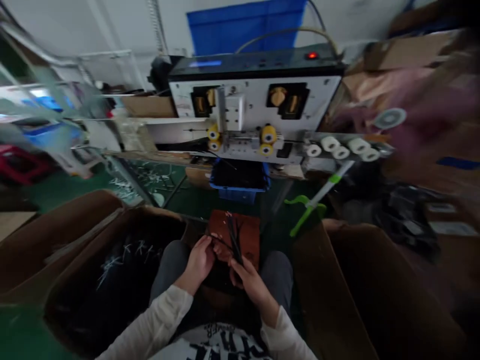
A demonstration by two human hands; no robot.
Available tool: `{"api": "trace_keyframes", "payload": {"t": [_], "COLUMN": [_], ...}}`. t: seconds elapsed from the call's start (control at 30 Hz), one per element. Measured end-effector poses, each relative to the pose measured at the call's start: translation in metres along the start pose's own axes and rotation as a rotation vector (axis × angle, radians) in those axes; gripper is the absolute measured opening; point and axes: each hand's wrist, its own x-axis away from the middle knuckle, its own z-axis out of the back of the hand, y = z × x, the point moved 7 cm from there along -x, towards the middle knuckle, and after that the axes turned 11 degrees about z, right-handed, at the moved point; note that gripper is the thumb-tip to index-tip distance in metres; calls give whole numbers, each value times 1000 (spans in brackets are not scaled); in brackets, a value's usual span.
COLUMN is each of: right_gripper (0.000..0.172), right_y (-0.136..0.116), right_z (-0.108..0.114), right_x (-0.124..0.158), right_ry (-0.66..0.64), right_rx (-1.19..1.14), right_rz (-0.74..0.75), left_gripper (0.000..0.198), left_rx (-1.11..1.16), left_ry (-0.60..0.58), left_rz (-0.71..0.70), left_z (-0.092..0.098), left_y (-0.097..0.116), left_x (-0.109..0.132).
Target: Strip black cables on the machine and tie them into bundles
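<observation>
Shirt (221,345): 6 o'clock, white w/ black print.
L hand (200,260): grasping black wire bundle (234,240).
R hand (249,282): grasping same bundle.
Bundle loc: btwn hands, over brown pad (247,230).
Machine (255,105): 12 o'clock.

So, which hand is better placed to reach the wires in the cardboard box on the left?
Left hand, probably: it sits nearer the cardboard box, while the right hand is closed around the black wire bundle.
</observation>
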Motion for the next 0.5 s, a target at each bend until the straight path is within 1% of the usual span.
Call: {"api": "trace_keyframes", "payload": {"t": [0.13, 0.2, 0.3, 0.4, 0.5], "right_gripper": [42, 41, 39, 39, 38], "right_y": [3, 3, 2, 4, 10], "right_z": [0, -1, -2, -3, -3], "right_x": [0, 0, -1, -3, -3], "right_ry": [-17, -38, -59, -73, -84], "right_rx": [91, 150, 206, 225, 192], "right_rz": [-4, 6, 33, 42, 6], "left_gripper": [24, 25, 23, 28, 30], "left_rx": [69, 80, 70, 50, 13], "left_ry": [-72, -91, -12, 65, 131], "left_rz": [-33, -63, -132, -175, -197], "left_z": [0, -2, 3, 9, 15], "left_y": [15, 23, 37, 47, 58], "left_x": [-2, -3, -4, -6, -9]}}
